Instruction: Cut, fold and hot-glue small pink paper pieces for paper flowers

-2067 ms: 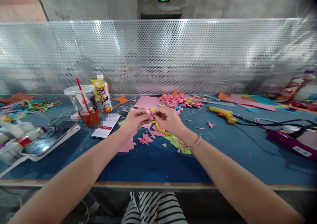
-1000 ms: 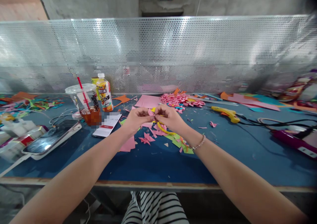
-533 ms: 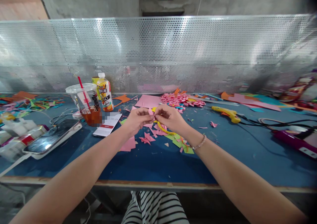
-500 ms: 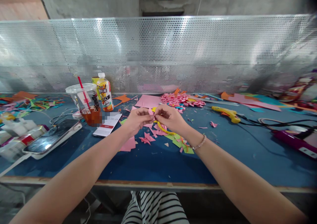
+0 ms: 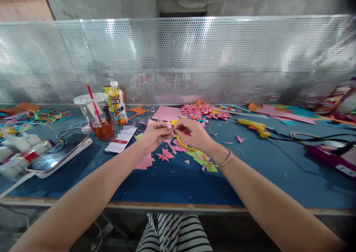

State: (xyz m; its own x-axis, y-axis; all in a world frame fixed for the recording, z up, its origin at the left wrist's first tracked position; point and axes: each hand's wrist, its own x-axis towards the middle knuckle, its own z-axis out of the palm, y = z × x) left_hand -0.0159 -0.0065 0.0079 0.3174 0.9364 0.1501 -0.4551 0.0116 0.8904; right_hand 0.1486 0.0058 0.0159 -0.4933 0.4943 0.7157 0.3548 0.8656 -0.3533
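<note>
Blue worktable (image 5: 172,185) runs under both forearms. Perforated metal screen (image 5: 178,59) stands beyond the hands. Phone (image 5: 59,157) lies well left of the left hand, plastic drink cup (image 5: 94,114) and juice bottle (image 5: 117,104) beyond it, kept out of the paper litter. Yellow glue gun (image 5: 254,127) lies right of the right hand, within reach. Pink folded pieces (image 5: 204,113) are heaped just beyond the hands. Left hand (image 5: 152,135) and right hand (image 5: 193,133) meet fingertip to fingertip, both pinched on a small pink paper piece (image 5: 169,125), lifted off the scraps (image 5: 178,150) beneath, likely for creasing.

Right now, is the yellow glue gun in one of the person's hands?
No: the yellow glue gun lies on the blue table, apart from both hands, which pinch a small pink paper piece.
</note>
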